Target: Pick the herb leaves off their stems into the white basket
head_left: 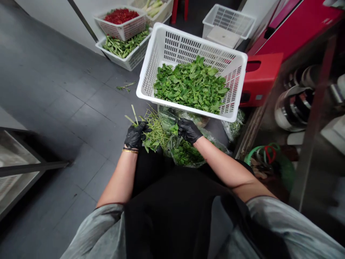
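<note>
Both my hands wear black gloves. My left hand (pixel 136 134) is closed round a bunch of green herb stems (pixel 151 131), whose bare stalks stick up and to the left. My right hand (pixel 188 130) is closed in a pinch on leaves at the top of the same bunch. Under both hands lies a clear plastic bag of leafy herbs (pixel 183 153) resting on my lap. Just beyond my hands stands a white plastic basket (pixel 151 61), tilted toward me, holding a heap of picked green leaves (pixel 191 84).
At the back left stand a white basket of red chillies (pixel 121 16) and one of green pods (pixel 122 46). An empty white basket (pixel 229 21) is behind. A red stool (pixel 260 77) and metal pots (pixel 293 108) sit to the right. Loose stems (pixel 125 86) lie on the grey tile floor.
</note>
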`<state>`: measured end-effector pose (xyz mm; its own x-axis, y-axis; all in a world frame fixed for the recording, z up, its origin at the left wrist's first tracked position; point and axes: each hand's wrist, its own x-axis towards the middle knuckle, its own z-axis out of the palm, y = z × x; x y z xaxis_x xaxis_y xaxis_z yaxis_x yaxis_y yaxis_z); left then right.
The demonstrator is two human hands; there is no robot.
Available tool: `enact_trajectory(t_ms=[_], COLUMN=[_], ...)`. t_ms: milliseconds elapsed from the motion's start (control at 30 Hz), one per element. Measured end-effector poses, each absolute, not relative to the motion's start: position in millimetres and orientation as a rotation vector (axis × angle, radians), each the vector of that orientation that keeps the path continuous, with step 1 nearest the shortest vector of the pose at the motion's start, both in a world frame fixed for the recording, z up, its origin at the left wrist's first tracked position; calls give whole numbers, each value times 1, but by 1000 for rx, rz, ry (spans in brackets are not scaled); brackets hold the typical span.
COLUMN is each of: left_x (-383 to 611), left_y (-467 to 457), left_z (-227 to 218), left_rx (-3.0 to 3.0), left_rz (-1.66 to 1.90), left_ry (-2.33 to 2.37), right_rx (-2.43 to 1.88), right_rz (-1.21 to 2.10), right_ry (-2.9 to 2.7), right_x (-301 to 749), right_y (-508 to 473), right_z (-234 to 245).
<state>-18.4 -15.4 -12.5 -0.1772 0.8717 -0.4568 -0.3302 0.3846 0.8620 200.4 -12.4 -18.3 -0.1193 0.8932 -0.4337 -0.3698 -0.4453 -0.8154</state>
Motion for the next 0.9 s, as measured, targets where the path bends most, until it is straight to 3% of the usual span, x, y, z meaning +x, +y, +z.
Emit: enact_trajectory(t_ms=[133,467,700,900], left_x=[-26,-21,11,11], left_y=[-10,-16,-20,-25], left_z=[-14,-9,-19,-19], left_rx=[550,363,404,501], left_rz=[1014,1256,1202,1034], left_ry=[1389,992,984,1019], right_rx=[-1184,-1208,-1256,-1281], right_rz=[1777,1802,1372,1480], right_ry=[-869,-1204,-1895,-1562], right_x=[205,163,145,156], right_y=[-10,-8,-4,-1], right_z=[-13,-33,-24,-55])
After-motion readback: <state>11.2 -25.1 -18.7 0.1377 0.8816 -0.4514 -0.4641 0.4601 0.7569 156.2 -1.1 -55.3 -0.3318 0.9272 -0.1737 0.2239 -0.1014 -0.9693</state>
